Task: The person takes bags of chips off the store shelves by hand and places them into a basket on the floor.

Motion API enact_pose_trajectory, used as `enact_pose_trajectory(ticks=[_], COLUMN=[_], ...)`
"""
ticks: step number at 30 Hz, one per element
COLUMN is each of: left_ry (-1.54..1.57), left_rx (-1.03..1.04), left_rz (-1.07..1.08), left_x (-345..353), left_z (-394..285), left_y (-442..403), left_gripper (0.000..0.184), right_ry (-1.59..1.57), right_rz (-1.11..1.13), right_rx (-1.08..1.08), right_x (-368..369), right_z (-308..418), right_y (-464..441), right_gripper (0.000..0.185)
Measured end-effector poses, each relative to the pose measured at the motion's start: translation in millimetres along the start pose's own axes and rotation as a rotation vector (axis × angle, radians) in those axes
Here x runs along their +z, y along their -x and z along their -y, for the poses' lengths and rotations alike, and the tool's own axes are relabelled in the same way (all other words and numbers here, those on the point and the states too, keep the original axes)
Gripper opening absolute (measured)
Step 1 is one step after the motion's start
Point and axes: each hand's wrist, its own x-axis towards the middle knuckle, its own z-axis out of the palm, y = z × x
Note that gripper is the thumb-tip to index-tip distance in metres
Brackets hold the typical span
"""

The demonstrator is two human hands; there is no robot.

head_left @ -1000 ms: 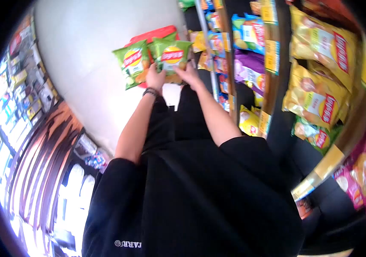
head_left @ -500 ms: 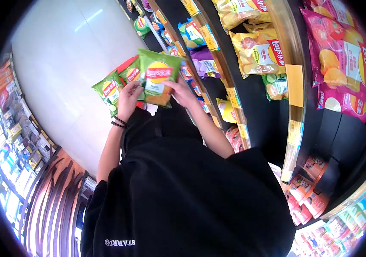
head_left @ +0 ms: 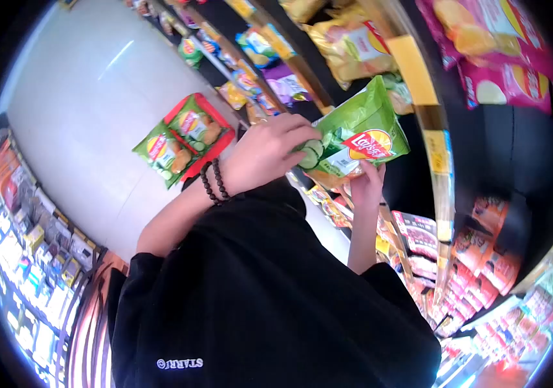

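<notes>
A green Lay's chip bag with cucumber pictures [head_left: 360,129] is held up between my two hands, tilted, at the shelf front. My left hand [head_left: 276,149], with dark beads at the wrist, has its fingers closed on the bag's left end. From below, my right hand [head_left: 368,184] grips the lower edge, thumb on the front; its other fingers are hidden behind the bag. Two more green chip bags, one on the left [head_left: 163,153] and one on the right [head_left: 195,126], lie side by side at a red container [head_left: 227,138], lower down and left of my hands.
Yellow chip bags [head_left: 350,45] and pink chip bags [head_left: 506,81] sit on the black shelves to the right. A shelf edge with price tags [head_left: 428,116] runs close to my right hand. Pale floor [head_left: 82,116] lies to the left, with another stocked shelf [head_left: 37,252] beyond.
Both hands have carried the green chip bag rightward, away from the red container to the shelf. The two other bags stay at the container. The view has shifted.
</notes>
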Motion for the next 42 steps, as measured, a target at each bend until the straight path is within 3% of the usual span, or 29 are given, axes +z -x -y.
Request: enact_pose_trajectory(ticks=[2,5,11,17,19,20,26,30,34,37,39,41,42], left_ry=[-0.091,-0.128,-0.248,-0.423,-0.423,-0.424,-0.454,-0.208,-0.095,-0.282,-0.462,-0.487,-0.363], left_rx=[0.130,0.260,0.243,0.123,0.095,0.088,0.082,0.045,-0.203,-0.542,-0.607,-0.855,-0.993], left_rz=[0.114,0.081,0.055,-0.032,-0.064,-0.078,-0.083,0.022,0.000,0.023,0.074,0.174,-0.034], left_x=[13.6,50.7,118.1,139.7,141.7,141.4,133.6,100.7,67.8,53.3,50.9,46.4,50.6], left_z=[-12.9,-20.4,-7.8,12.6,16.3,16.9,26.8,27.5,71.3,123.0,174.3,212.6,240.6], left_y=[-23.1,-46.8,-92.2,-119.6,-120.6,-120.0,-100.2,-64.4,-0.4,70.1,131.6,186.9,226.3], left_gripper=[0.039,0.038,0.044,0.051,0.052,0.052,0.053,0.050,0.042,0.036,0.033,0.029,0.036], right_ry=[-0.034,-0.069,0.098,-0.035,-0.075,-0.107,0.255,0.202,0.177,0.131,0.252,0.328,0.617], right_rz=[-0.080,-0.168,-0.186,0.174,0.009,0.057,-0.215,-0.413,-0.783,-0.361,-0.348,-0.147,-0.025], right_rx=[-0.071,-0.183,-0.325,-0.388,-0.354,-0.361,-0.399,-0.471,-0.731,-0.691,-0.618,-0.404,-0.391], right_x=[-13.9,-35.6,-73.9,-119.1,-98.2,-91.9,-68.2,-46.8,-51.1,-10.0,39.8,68.9,83.8], right_z=[18.7,41.4,56.5,38.6,41.0,42.9,39.0,40.5,42.8,46.1,27.8,-1.0,-18.0], right_y=[-3.0,-20.0,-67.3,-144.0,-150.8,-149.4,-123.9,-114.7,-108.3,-75.3,-61.1,-51.7,-45.9], right_gripper=[0.049,0.044,0.044,0.046,0.046,0.046,0.041,0.041,0.021,0.011,0.013,0.014,0.015])
